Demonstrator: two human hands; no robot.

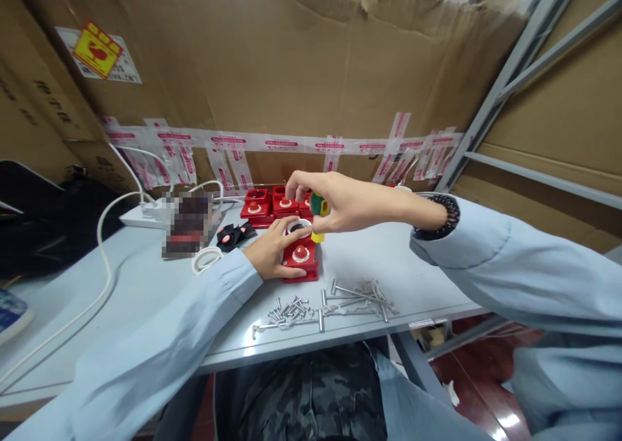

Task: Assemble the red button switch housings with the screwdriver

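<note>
My left hand [273, 249] lies over a red alarm button box [300, 271], gripping its side, with the fingers by a white ring [291, 224] at its far end. A round red button shows on the near half of the box. In my right hand [343, 200] is a screwdriver [318, 236] with a green and yellow handle, held upright over the box's right edge. Its tip is hard to make out. Small loose screws [291, 311] lie on the table in front of the box. Beside them is a pile of small metal T-bars [359, 295] with pale cords.
Several other red boxes [256, 206] stand behind my hands. Black parts [236, 235], a white ring [207, 258] and a blurred-out phone-like object [187, 227] lie left. A white power strip [146, 214] trails cables over the table [160, 298]. Cardboard [291, 72] walls the back.
</note>
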